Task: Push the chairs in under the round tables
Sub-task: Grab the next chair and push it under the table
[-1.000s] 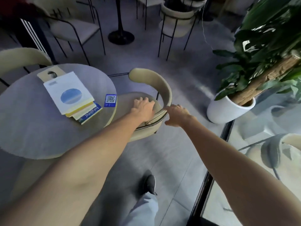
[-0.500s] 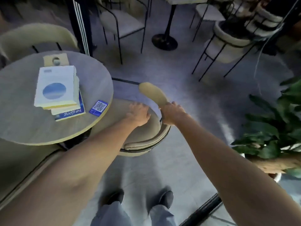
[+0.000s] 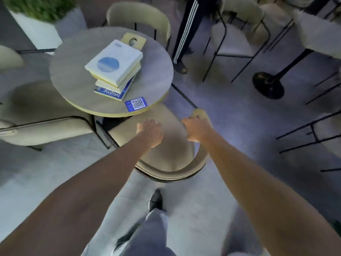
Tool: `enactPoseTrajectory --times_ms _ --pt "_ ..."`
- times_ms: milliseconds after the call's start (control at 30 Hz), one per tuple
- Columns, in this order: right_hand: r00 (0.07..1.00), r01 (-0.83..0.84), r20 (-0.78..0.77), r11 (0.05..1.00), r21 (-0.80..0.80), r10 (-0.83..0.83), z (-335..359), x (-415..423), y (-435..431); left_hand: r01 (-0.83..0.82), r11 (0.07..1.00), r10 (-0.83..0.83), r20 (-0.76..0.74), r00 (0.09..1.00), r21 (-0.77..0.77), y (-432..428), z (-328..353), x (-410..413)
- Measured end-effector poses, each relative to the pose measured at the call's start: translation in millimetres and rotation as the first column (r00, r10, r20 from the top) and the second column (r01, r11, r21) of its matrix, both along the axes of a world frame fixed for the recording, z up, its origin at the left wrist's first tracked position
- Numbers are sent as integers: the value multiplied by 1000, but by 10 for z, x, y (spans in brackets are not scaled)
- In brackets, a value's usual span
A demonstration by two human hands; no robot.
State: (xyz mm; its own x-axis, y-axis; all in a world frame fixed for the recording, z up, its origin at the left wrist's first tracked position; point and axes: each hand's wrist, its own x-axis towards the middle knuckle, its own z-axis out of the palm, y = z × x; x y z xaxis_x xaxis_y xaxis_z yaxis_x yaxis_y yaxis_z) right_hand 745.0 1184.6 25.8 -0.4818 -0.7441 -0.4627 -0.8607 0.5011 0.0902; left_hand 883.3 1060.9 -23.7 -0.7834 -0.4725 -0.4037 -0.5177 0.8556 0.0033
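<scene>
Left fingers: spread a little and lying flat on the chair seat, holding nothing.
Left hand (image 3: 150, 133): palm down on the seat, near its middle.
Right fingers: curled tight around the end of the chair's back rail.
Right hand (image 3: 195, 129): gripping that rail end on the right side of the seat.
Arms: both bare, both stretched out straight from the person.
Chair (image 3: 166, 156): cream, with a curved back that wraps round the near side. Its front edge sits under the rim of the table; most of the seat sticks out (the back is well clear of the table).
Table (image 3: 73, 74): round and grey, with a yellow edge.
Books (image 3: 115, 68): a stack on the table top, white one with a blue circle on top.
Card (image 3: 136, 104): small and blue with a square code, lying flat at the table edge just above the chair.
Second chair (image 3: 46, 124): cream, to the left, part way under the same table.
Third chair (image 3: 140, 21): at the far side of the table.
Shoe (image 3: 155, 199): black, on the pale floor below the chair.
Striped leg (image 3: 184, 34): another person stands past the table.
Planter (image 3: 36, 32): white, top left, with green leaves.
</scene>
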Motion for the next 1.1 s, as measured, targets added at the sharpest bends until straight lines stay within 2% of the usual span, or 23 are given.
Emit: enactPoseTrajectory --times_ms 267,500,633,833,933,1100 --pt "968 -252 -3 968 24 252 -138 -357 -152 -237 972 236 37 971 8 107 -45 -57" --pt "904 -420 97 907 19 417 -441 -503 61 -406 913 405 34 914 34 712 -70 17" --pt "859 -507 100 862 16 503 -647 -608 450 -406 908 408 -2 913 98 1310 -152 -54" --pt "815 -565 232 818 112 531 -1060 -788 1058 -450 881 439 104 893 146 2038 -667 -143" --pt "794 -604 205 781 160 572 -1251 -829 1202 -438 894 427 115 897 98 2181 -831 -131" --pt "778 -628 151 766 137 610 -1531 -853 1226 -395 919 392 90 915 15 2204 -1035 -111"
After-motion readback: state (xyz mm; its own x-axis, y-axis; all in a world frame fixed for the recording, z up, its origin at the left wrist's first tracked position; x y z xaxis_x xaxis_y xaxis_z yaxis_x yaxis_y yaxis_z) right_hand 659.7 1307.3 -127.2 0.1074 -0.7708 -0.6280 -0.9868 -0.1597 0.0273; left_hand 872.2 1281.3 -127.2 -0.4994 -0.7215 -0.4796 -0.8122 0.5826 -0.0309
